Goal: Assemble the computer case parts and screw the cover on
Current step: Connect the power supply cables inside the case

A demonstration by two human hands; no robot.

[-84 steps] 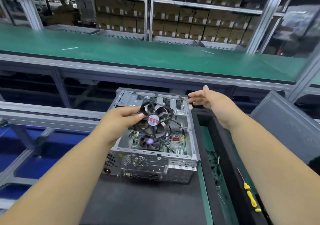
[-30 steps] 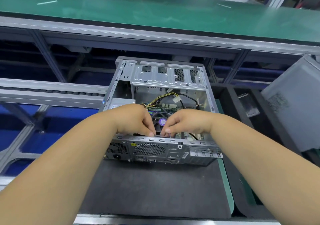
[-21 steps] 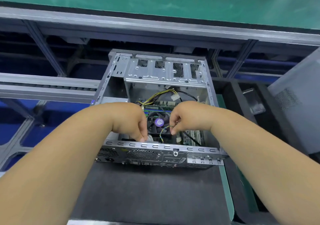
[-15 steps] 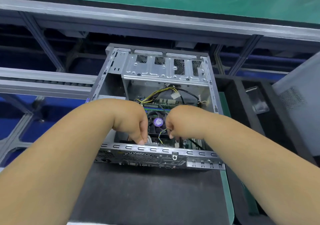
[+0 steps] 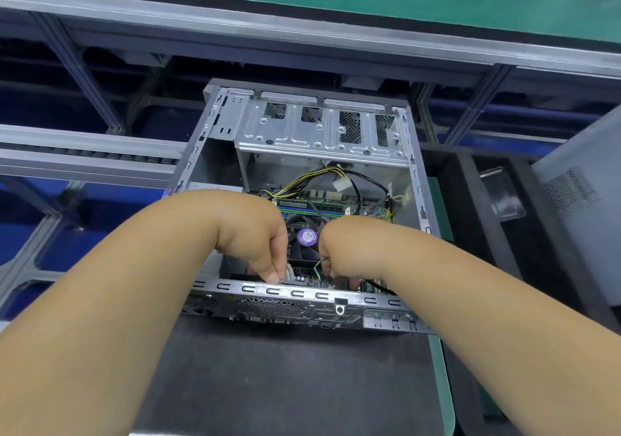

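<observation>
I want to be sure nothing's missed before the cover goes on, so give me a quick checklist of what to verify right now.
1. Fan seated over the board: ok.
2. Thin fan wire plugged in: cannot tell, fingers hide it.
3. Left hand and right hand out of the case: not ok.
4. Yellow and black cables tucked below the rim: cannot tell.
5. Grey cover panel within reach on the right: ok.

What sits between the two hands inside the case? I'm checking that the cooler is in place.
In the head view, the fan with its purple hub label shows between the left hand and the right hand.
</observation>
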